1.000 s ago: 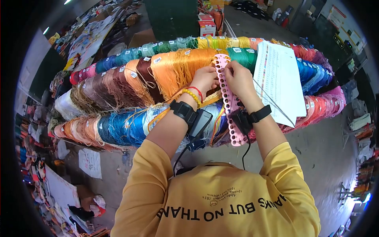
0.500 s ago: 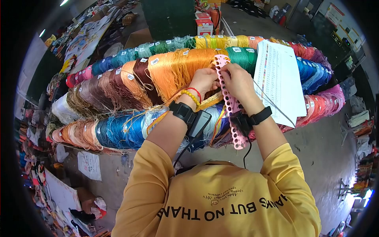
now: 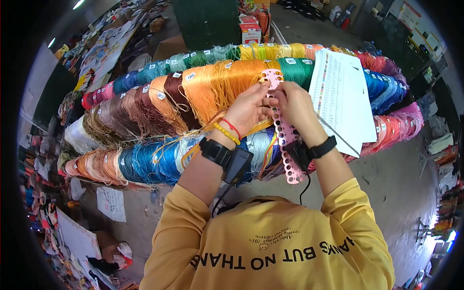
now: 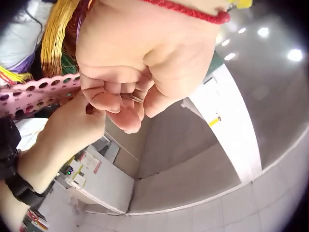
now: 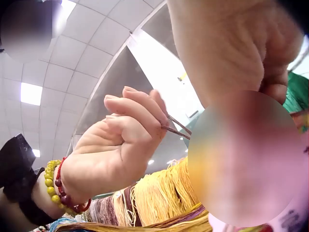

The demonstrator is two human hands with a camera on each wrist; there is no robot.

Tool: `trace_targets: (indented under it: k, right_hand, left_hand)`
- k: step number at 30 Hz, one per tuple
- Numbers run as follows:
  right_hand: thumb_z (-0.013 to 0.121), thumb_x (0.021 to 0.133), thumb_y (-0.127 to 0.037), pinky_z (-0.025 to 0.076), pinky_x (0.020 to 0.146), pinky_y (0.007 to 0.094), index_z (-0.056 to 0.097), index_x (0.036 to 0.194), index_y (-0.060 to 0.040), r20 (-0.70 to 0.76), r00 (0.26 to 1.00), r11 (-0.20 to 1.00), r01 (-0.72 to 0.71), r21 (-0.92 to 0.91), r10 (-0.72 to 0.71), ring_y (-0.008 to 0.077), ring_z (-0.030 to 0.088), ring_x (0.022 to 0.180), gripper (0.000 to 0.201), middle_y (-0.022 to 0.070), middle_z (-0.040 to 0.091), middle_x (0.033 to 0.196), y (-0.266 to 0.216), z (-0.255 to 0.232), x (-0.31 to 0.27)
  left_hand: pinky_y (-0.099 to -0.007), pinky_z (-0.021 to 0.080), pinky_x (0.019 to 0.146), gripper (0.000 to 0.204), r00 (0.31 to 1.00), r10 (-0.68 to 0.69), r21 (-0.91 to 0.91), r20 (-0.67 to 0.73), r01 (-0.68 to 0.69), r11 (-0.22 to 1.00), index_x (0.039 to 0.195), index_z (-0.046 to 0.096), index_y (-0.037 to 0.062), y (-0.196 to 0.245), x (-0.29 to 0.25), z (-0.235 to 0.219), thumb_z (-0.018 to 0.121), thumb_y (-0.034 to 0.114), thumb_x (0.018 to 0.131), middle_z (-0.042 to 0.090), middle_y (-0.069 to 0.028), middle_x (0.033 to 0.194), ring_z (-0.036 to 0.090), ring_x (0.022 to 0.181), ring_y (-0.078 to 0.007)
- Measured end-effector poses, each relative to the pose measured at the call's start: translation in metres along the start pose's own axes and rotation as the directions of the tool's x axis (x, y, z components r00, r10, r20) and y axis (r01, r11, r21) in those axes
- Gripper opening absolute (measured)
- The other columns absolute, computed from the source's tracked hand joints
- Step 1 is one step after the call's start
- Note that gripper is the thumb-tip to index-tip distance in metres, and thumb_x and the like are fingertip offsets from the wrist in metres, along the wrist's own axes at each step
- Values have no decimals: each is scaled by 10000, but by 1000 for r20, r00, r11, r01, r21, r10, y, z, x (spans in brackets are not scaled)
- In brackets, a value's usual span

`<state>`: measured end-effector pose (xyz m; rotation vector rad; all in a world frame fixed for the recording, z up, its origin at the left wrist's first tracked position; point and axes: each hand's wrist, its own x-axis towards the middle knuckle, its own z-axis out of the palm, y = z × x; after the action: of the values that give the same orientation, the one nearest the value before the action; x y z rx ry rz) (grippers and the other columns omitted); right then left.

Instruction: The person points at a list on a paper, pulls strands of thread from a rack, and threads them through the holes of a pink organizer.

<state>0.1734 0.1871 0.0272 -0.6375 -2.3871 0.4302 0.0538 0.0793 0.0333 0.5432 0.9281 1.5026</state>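
Observation:
A long pink strip (image 3: 292, 171) punched with rows of round holes leans across the thread rows, in front of the person. My left hand (image 3: 247, 110) is at its left side, thumb and fingertips pinching thin dark thread strands (image 5: 177, 129) that stretch toward the right hand. In the left wrist view those strands cross between the curled fingers. My right hand (image 3: 297, 104) grips the strip near its upper part with bent fingers; a blurred patch in the right wrist view hides its fingertips. Orange thread (image 3: 241, 77) hangs just behind both hands.
Rows of labelled thread bundles in many colours, such as blue thread (image 3: 154, 162) and green thread (image 3: 296, 71), fill the rack. A printed sheet (image 3: 340, 96) lies over the right side, with a thin grey rod (image 3: 338, 135) across it. Boxes (image 3: 250, 33) stand behind.
The left hand has drawn back from the strip toward the lower left, and its palm has turned more upward. The right hand has shifted slightly down along the strip, whose top shows wider.

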Motion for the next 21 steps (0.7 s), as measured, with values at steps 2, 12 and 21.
trace_targets:
  k: [2,12,21]
  right_hand:
    - [573,804,-121,474,683,403,607,862,-14,25,996,988,78,131,-82,365,591,771,126,186,598,820,-13,-8,-10]
    - [609,814,-214,442,550,315,610,785,31,376,842,813,-504,293,386,175,552,570,246,89,571,617,12,-14,14]
    - [600,837,-179,401,536,259,590,735,5,366,867,693,-493,526,339,93,486,577,211,28,553,639,-1,-42,6]
  left_hand:
    - [-211,429,598,336,999,-4,-78,50,8,997,1127,550,43,-10,9,-10,425,303,955,590,-12,901,531,700,-89]
    - [-201,394,608,328,976,186,280,-111,-149,948,1092,579,11,-12,0,-23,448,273,943,609,-20,964,552,749,-84]
    - [-223,202,412,309,875,298,-253,-381,-409,877,643,365,183,52,-97,-110,485,259,917,293,46,562,242,460,-66]
